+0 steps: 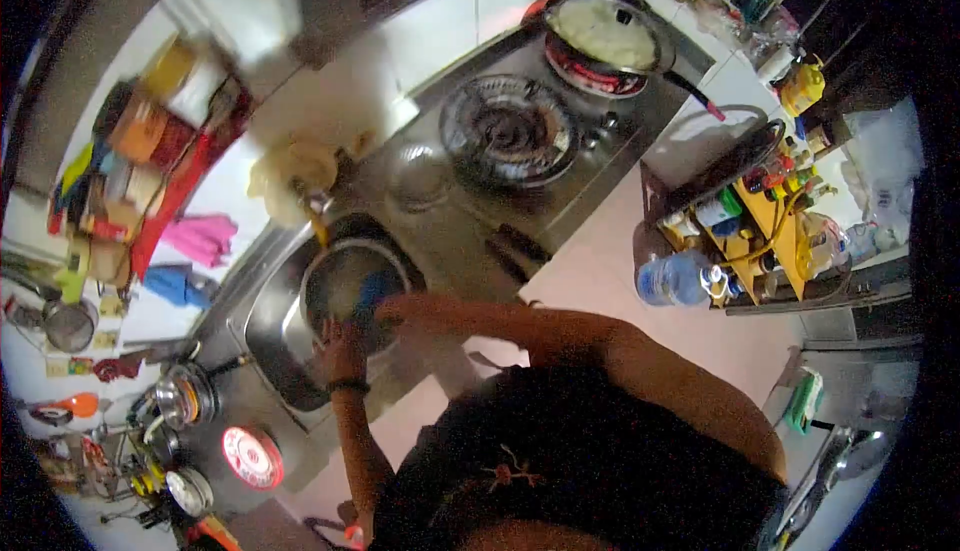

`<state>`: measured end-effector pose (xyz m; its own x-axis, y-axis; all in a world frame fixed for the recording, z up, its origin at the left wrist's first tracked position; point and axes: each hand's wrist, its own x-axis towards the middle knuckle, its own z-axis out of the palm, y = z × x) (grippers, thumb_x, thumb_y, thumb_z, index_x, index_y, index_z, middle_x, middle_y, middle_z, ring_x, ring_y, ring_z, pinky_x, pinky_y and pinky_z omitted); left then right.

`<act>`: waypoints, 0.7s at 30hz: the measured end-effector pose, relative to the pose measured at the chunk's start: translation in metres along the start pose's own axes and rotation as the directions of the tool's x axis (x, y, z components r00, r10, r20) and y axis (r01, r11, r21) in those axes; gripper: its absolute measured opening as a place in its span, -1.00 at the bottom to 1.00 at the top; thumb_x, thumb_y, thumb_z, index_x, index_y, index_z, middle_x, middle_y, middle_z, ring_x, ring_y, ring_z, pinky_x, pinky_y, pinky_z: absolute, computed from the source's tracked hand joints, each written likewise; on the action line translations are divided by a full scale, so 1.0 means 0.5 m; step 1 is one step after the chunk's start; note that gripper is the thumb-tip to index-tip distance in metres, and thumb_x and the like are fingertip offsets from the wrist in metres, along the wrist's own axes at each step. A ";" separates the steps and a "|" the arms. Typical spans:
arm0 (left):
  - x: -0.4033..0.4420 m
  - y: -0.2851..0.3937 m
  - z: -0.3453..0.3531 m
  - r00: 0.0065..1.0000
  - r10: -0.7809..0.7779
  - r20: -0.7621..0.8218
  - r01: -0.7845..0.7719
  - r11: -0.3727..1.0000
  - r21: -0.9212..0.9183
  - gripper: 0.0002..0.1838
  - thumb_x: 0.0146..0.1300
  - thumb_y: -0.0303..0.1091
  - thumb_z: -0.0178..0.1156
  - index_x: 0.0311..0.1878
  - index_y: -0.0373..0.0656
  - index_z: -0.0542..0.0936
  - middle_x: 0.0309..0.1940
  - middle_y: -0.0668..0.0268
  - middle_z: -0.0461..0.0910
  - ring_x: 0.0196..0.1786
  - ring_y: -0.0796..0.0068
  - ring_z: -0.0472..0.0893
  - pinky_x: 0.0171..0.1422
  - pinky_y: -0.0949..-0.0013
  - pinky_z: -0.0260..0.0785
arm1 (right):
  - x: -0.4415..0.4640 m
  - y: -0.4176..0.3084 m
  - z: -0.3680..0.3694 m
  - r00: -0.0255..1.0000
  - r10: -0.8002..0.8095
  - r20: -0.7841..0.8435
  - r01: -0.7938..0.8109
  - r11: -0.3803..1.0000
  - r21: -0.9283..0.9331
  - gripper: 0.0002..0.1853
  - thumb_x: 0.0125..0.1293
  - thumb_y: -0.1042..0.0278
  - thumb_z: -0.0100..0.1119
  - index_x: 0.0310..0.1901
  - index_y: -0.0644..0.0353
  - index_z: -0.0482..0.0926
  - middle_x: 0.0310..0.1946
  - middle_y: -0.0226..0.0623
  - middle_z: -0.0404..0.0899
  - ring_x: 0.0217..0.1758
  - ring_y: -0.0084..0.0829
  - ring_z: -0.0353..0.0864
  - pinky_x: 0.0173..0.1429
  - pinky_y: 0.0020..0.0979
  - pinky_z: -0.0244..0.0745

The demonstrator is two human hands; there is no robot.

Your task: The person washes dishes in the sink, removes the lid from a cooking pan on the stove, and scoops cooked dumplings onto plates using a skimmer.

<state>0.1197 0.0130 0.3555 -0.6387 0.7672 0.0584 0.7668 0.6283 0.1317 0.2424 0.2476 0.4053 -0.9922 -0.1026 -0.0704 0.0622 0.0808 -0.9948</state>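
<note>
A dark round pan sits tilted over the steel sink, under the faucet. My left hand grips the near rim of the pan, fingers curled over its edge. Inside the pan, my right hand presses a small blue pad against the inner wall. That hand is blurred, so the pad's exact kind, sponge or cloth, is unclear. Part of the sink is hidden behind the pan and my left arm.
A gas burner lies right of the sink; beyond it, a lidded frying pan has its handle sticking out. Plates stand on the left counter. A water jug is beside a bottle rack. Pink gloves hang on the wall.
</note>
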 end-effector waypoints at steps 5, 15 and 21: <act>0.046 0.138 0.030 0.952 -0.302 0.056 0.264 0.710 -0.653 -0.56 0.21 -0.33 0.05 0.17 -0.22 0.35 0.11 0.12 0.39 0.16 0.25 0.38 0.26 0.27 0.16 | -0.131 0.091 -0.108 0.981 -0.171 0.092 0.190 0.944 -0.269 -0.63 0.35 0.15 -0.15 0.05 0.18 0.42 0.02 -0.12 0.42 0.08 -0.17 0.39 0.17 -0.17 0.24; 0.178 0.363 0.041 0.950 -0.292 0.111 0.258 0.531 -0.808 -0.63 0.21 -0.40 0.09 0.09 -0.27 0.42 0.03 0.14 0.46 0.09 0.33 0.45 0.18 0.34 0.26 | -0.424 0.029 -0.458 0.896 0.089 -0.434 -0.275 0.881 -0.386 -0.71 0.28 0.31 0.00 -0.01 0.24 0.44 -0.26 -0.17 0.57 -0.15 -0.28 0.55 -0.06 -0.33 0.44; 0.209 0.313 0.085 0.987 -0.155 -0.045 0.110 0.852 -0.512 -0.62 0.20 -0.38 0.09 0.09 -0.27 0.41 0.03 0.12 0.46 0.05 0.29 0.47 0.12 0.31 0.31 | -0.450 -0.068 -0.624 0.681 0.173 -0.711 -0.382 0.913 -0.144 -0.66 0.28 0.23 -0.02 0.01 0.23 0.44 -0.28 -0.15 0.57 -0.19 -0.27 0.53 -0.10 -0.36 0.42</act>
<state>0.1756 0.1970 0.3401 -0.7522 0.6538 0.0821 0.5496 0.5537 0.6256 0.4301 0.5774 0.4778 -0.7419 0.6494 -0.1671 0.4200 0.2557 -0.8707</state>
